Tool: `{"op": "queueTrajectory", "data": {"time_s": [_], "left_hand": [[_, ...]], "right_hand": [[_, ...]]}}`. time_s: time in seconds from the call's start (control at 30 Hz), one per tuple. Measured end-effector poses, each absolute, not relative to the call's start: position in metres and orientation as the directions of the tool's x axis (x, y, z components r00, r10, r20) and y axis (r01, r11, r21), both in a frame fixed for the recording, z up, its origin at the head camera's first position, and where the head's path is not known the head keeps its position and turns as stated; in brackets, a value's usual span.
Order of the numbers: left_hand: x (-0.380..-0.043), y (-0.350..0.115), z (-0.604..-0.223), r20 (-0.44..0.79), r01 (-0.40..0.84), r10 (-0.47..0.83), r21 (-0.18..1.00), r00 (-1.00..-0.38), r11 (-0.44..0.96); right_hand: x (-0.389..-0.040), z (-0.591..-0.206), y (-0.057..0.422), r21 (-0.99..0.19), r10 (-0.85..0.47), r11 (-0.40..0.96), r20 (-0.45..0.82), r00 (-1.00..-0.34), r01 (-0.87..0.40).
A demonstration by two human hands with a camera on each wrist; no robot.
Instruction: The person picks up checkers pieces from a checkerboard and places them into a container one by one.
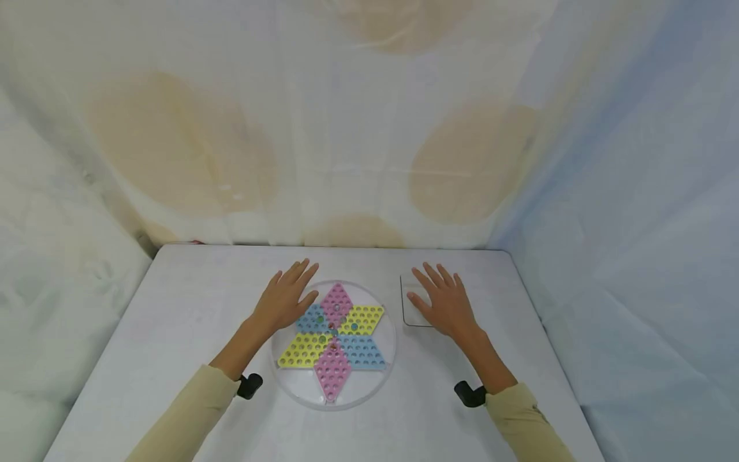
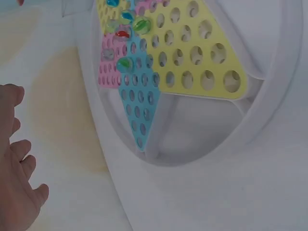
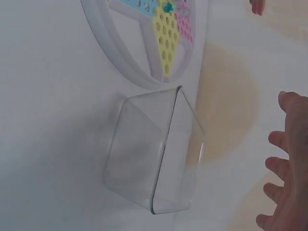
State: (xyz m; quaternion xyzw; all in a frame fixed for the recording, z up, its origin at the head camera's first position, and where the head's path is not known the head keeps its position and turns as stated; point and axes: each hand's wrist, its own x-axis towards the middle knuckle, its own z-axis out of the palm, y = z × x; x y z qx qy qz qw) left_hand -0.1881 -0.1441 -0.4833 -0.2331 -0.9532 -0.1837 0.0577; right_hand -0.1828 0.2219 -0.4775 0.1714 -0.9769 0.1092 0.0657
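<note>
A round white Chinese checkers board (image 1: 367,390) with a pink, yellow and blue star full of holes lies on the table. Several glass marbles (image 2: 141,25) sit in holes around its centre. My left hand (image 1: 284,300) hovers at the board's upper left rim, fingers spread, holding nothing. To the right of the board stands a clear plastic box (image 3: 137,149) with a dark-edged open top. Above that box my right hand (image 1: 447,305) is held with fingers apart and nothing in them; it covers part of the box in the head view.
The white table (image 1: 190,308) ends at a back edge near both hands. Pale curtains (image 1: 323,128) with tan spots hang behind it, and light sheeting (image 1: 635,244) encloses the sides. A dark wrist camera (image 1: 250,386) sits under each forearm.
</note>
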Motion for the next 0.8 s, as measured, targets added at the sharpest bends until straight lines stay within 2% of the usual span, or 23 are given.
{"op": "queueTrajectory", "data": {"time_s": [0.33, 0.53, 0.8], "left_hand": [[-0.176, -0.162, -0.502, 0.224, 0.494, 0.441, 0.353, -0.869, 0.795], [-0.167, -0.172, -0.512, 0.246, 0.505, 0.443, 0.354, -0.862, 0.787], [-0.155, -0.182, -0.523, 0.217, 0.469, 0.416, 0.403, -0.883, 0.786]], "right_hand": [[-0.169, -0.48, 0.209, -0.348, -0.352, 0.843, 0.217, -0.91, -0.409], [-0.163, -0.481, 0.199, -0.396, -0.36, 0.817, 0.219, -0.907, -0.42], [-0.159, -0.491, 0.19, -0.429, -0.37, 0.765, 0.32, -0.872, -0.481]]}}
